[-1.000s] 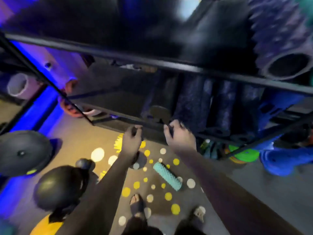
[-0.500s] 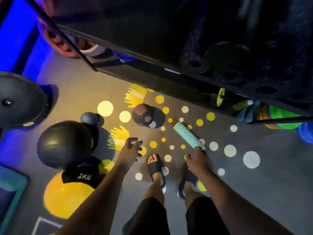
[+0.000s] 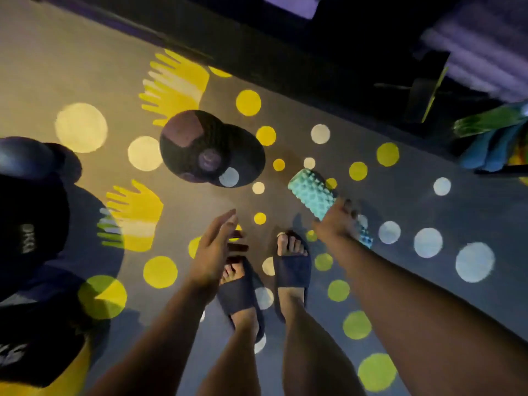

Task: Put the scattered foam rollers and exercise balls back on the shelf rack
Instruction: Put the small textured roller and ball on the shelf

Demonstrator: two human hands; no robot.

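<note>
White print on the black ball at the left edge is only partly readable. It is turned sideways and ends in "KG", and the figure before it is too blurred to tell. White letters on a dark object at lower left are cut off and unreadable.

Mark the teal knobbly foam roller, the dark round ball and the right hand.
teal knobbly foam roller (image 3: 310, 194): head view, its bumpy upper half.
dark round ball (image 3: 194, 145): head view, its top.
right hand (image 3: 334, 227): head view, its back.
</note>
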